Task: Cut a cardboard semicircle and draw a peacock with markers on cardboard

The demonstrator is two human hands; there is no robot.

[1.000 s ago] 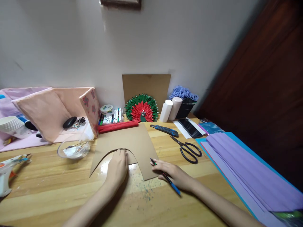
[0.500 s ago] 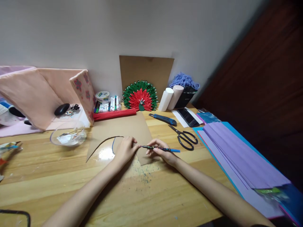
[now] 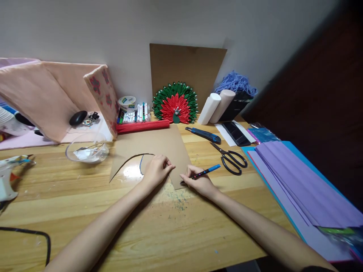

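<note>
A sheet of brown cardboard lies on the table, with a curved cut-out at its lower left. Beside the cut-out's edge runs a short curved blue line. My left hand rests on the cardboard right of that line, its fingers curled together; whatever they may pinch is hidden. In my right hand is a dark dotted pen with a blue end. Its blue end points up and right, and its tip is down near the cardboard's lower right corner.
Scissors and a utility knife lie to the right, near purple paper. Behind stand a red-green peacock craft and markers. A clear bowl and a glue gun are left.
My right hand has brought the pen away from my left fingers and tilted it, so the tip points down at the cardboard. My left hand stays on the cardboard. The view has shifted slightly.
</note>
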